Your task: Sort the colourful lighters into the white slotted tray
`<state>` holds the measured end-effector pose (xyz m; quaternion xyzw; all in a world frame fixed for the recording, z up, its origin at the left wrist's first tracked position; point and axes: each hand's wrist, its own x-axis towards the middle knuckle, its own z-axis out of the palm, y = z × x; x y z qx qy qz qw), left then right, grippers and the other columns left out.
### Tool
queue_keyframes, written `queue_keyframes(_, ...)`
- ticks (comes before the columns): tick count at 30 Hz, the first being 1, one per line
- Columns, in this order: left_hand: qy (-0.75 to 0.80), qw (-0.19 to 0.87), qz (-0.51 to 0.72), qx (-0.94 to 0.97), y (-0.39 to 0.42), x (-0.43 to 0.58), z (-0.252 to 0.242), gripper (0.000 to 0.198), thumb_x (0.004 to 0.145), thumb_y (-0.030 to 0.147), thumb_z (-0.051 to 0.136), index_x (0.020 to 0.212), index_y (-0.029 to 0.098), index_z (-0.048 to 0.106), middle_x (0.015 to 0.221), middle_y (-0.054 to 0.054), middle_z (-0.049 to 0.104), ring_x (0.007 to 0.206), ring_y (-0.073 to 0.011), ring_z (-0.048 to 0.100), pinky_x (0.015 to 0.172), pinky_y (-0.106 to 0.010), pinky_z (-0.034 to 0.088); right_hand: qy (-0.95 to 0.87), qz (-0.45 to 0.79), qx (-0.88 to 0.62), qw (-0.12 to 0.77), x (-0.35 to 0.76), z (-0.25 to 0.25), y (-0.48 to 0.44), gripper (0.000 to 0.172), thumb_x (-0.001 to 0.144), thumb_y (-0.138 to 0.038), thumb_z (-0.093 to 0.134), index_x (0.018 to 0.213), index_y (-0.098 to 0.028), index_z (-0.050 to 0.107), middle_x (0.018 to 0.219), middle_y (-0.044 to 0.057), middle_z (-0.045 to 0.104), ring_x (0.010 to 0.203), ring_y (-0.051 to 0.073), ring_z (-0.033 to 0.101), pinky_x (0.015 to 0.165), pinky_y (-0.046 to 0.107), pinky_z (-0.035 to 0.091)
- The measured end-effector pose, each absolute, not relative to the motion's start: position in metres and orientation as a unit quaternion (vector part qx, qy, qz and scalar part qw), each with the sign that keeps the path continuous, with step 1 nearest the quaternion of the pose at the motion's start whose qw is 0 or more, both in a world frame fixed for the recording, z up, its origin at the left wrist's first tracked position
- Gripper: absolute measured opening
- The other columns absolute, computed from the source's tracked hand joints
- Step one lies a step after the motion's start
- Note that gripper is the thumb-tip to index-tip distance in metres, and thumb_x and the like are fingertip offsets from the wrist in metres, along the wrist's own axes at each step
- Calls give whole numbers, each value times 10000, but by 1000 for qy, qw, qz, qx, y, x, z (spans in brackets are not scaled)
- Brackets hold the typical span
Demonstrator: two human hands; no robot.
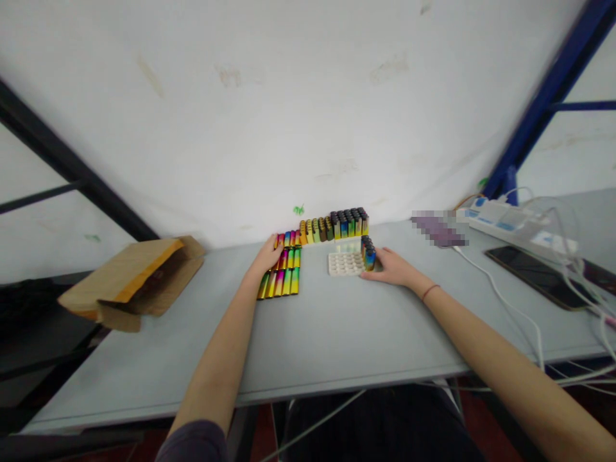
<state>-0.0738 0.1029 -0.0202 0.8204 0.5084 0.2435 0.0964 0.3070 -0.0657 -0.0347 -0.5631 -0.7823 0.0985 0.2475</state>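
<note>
Lighters (pixel 287 282) sit packed in multicoloured rows on the table (pixel 327 333). We find one block at 9 o'clock from the white tray (pixel 344 264), a dark-capped row (pixel 337 226) at the tray's 12 o'clock, and a small cluster (pixel 368 253) touching its 3 o'clock edge.

Our left hand (pixel 265 258) is half open, palm down, with its fingers curved over the top of the block and touching the lighters. Our right hand (pixel 392 268) is partly open, with its fingers extended toward the cluster and touching it. We cannot tell whether either hand has a firm hold.

Our left hand hides part of the block, and our right hand hides the base of the cluster. We cannot make out whether the block's lighters stand or lie, and any markings are too small to read.

A cardboard box (pixel 139 282) lies at 9 o'clock from our left hand. A pixelated item (pixel 437 231) lies at 2 o'clock from our right hand, with a power strip (pixel 505 221) beyond it and a phone (pixel 534 276) at 3 o'clock.
</note>
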Motion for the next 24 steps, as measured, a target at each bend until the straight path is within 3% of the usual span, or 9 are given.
queue_keyframes(4, 544, 134, 266, 785, 103, -74, -19, 488, 985, 332, 466, 1429, 154, 561, 1498, -160, 615, 1477, -297, 495, 1258, -496, 365, -780, 98, -561, 259, 307, -34, -66, 577, 814, -587, 743, 1211, -177, 655, 1088, 148, 767, 977, 351, 688, 894, 469, 521)
queue_keyframes(8, 540, 84, 333, 768, 87, -56, -7, 538, 987, 318, 469, 1486, 123, 514, 1588, -183, 519, 1558, -327, 375, 1295, -529, 292, -781, 98, -561, 256, 307, -34, -66, 553, 813, -582, 747, 1187, -183, 660, 1115, 153, 764, 988, 351, 688, 895, 466, 524)
queue_keyframes(13, 399, 99, 311, 857, 43, 8, 12, 536, 998, 414, 496, 1454, 140, 565, 1512, -168, 596, 1454, -286, 517, 1273, -452, 349, -780, 97, -560, 261, 308, -36, -66, 595, 813, -580, 749, 1235, -173, 651, 1147, 159, 762, 1014, 358, 695, 921, 471, 520)
queue_keyframes(17, 295, 204, 266, 895, 13, 67, 8, 945, 825, 645, 728, 1591, 188, 419, 1654, -170, 440, 1548, -334, 396, 1286, -465, 315, -786, 96, -547, 272, 309, -38, -65, 566, 822, -554, 749, 1239, -185, 647, 1152, 146, 766, 1014, 352, 702, 949, 487, 510)
queue_keyframes(20, 265, 273, 251, 890, 4, 97, -3, 1135, 739, 656, 802, 1632, 145, 322, 1655, -236, 409, 1542, -382, 396, 1262, -517, 339, -789, 100, -543, 269, 309, -40, -64, 522, 828, -527, 752, 1205, -182, 646, 1158, 148, 764, 1034, 343, 698, 953, 478, 507)
queue_keyframes(24, 273, 313, 246, 876, 4, 116, -10, 1024, 724, 575, 841, 1544, 116, 435, 1551, -267, 524, 1433, -421, 520, 1195, -552, 416, -791, 99, -543, 264, 308, -42, -62, 438, 842, -495, 751, 1142, -192, 650, 1119, 130, 768, 1017, 327, 703, 970, 473, 493)
